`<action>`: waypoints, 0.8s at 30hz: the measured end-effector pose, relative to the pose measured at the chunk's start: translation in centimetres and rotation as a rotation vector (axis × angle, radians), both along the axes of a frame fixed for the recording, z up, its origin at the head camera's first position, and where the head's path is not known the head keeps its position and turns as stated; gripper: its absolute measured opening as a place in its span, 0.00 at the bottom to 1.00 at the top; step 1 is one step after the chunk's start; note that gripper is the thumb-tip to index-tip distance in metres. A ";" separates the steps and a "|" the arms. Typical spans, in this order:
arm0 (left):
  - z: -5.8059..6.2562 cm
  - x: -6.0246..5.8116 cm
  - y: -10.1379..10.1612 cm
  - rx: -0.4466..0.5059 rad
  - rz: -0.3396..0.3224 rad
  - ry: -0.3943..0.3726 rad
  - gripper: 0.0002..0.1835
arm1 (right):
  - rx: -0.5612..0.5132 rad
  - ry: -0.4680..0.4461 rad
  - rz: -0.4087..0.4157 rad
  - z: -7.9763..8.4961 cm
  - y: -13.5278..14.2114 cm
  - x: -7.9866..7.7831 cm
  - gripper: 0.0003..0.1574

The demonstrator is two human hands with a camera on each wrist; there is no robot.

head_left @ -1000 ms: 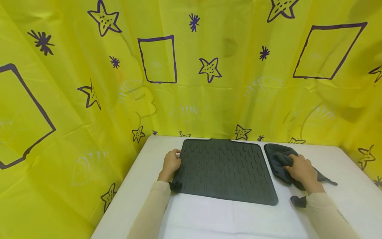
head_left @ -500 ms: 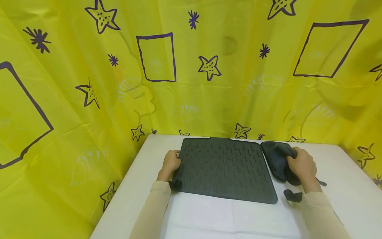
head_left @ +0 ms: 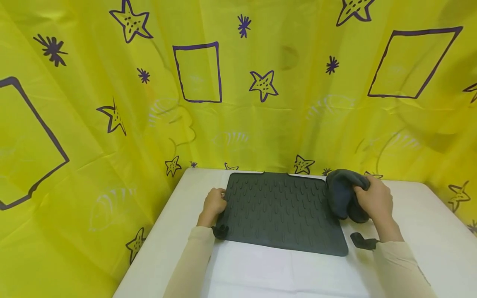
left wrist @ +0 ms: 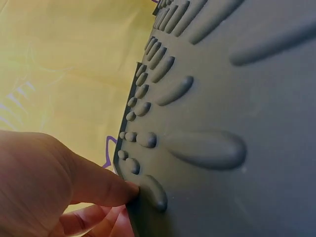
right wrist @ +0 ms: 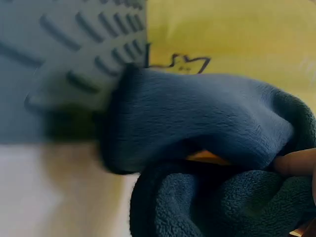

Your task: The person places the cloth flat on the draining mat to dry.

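Observation:
A dark grey mat with raised elongated ridges [head_left: 279, 211] lies on the table, a tab showing at its far edge. My left hand [head_left: 214, 205] grips the mat's left edge, and in the left wrist view its thumb [left wrist: 111, 190] presses on the ridged face. At the mat's right side, my right hand [head_left: 376, 198] pinches a dark grey cloth [head_left: 340, 194], bunched and lifted, drooping in folds. Up close in the right wrist view the cloth [right wrist: 207, 108] looks soft and fuzzy, and it overlaps the mat's right edge. Part of the right fingers is out of that view.
The white table [head_left: 257, 273] stretches around the mat on all sides. Behind and to the left hangs a yellow curtain [head_left: 238, 120] printed with purple stars and squares. A black strap piece [head_left: 363, 241] sticks out from the right wrist, another [head_left: 220, 231] from the left.
My right hand has raised the cloth off the table and brought it left, onto the mat's right edge. The left hand and the mat have stayed in place.

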State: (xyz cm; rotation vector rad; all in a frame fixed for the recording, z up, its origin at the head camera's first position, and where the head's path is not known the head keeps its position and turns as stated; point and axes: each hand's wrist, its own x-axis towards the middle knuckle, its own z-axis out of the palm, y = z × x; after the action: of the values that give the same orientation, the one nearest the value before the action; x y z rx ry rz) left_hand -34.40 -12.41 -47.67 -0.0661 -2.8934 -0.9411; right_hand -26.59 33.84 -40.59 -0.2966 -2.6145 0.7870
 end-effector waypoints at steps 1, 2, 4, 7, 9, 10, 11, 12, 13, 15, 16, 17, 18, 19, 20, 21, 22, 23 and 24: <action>-0.1 0.0 0.0 -0.003 0.006 -0.003 0.26 | -0.002 0.007 0.004 0.3 -0.3 0.0 0.20; -0.1 0.0 0.0 -0.004 0.011 -0.005 0.26 | -0.005 0.010 0.007 0.5 -0.6 0.1 0.21; -0.2 0.1 0.0 -0.007 0.018 -0.009 0.26 | -0.018 0.018 0.016 1.0 -1.2 0.0 0.22; -0.2 0.1 0.0 -0.017 0.022 -0.004 0.26 | -0.041 0.038 0.024 1.5 -2.1 0.0 0.24; -0.2 0.2 0.1 -0.022 0.019 -0.001 0.26 | -0.058 0.050 0.032 1.9 -2.6 0.0 0.24; -0.2 0.2 0.1 -0.026 0.020 0.001 0.26 | -0.063 0.057 0.036 2.1 -3.0 0.0 0.23; -0.2 0.1 0.1 -0.027 0.019 0.001 0.26 | -0.067 0.064 0.041 2.2 -3.3 0.0 0.23; -0.2 0.1 0.1 -0.028 0.019 0.002 0.26 | -0.072 0.071 0.048 2.4 -3.6 0.0 0.23; -0.2 0.2 0.0 -0.027 0.018 0.002 0.26 | -0.076 0.075 0.053 2.6 -4.0 0.0 0.23; -0.1 0.2 0.0 -0.024 0.020 0.001 0.27 | -0.087 0.078 0.067 2.9 -4.7 0.0 0.23; -0.1 0.2 0.0 -0.022 0.022 0.001 0.27 | -0.093 0.079 0.072 3.0 -5.0 -0.1 0.23; -0.1 0.2 -0.1 -0.020 0.024 0.000 0.27 | -0.102 0.077 0.079 3.1 -5.3 -0.1 0.23; -0.1 0.2 -0.1 -0.019 0.027 0.000 0.27 | -0.112 0.073 0.084 3.2 -5.7 -0.1 0.23; -0.1 0.2 -0.1 -0.016 0.028 -0.001 0.27 | -0.120 0.069 0.090 3.2 -6.0 -0.2 0.23; -0.1 0.1 -0.1 -0.014 0.029 -0.001 0.27 | -0.128 0.065 0.096 3.2 -6.3 -0.2 0.23; -0.1 0.1 -0.1 -0.014 0.030 -0.001 0.27 | -0.136 0.061 0.101 3.2 -6.7 -0.3 0.23; -0.1 0.1 -0.1 -0.014 0.030 -0.001 0.26 | -0.140 0.059 0.106 3.2 -7.0 -0.3 0.23; -0.2 0.1 -0.1 -0.014 0.028 -0.002 0.26 | -0.144 0.056 0.110 3.2 -7.3 -0.4 0.23; -0.2 0.1 -0.1 -0.012 0.028 -0.002 0.26 | -0.147 0.055 0.114 3.1 -7.6 -0.5 0.23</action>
State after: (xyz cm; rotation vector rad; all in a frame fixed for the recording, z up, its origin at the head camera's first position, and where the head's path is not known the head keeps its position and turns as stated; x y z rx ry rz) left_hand -34.31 -12.46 -47.87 -0.0260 -2.8941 -0.9198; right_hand -27.05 26.29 -37.44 -0.1654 -2.5444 1.0143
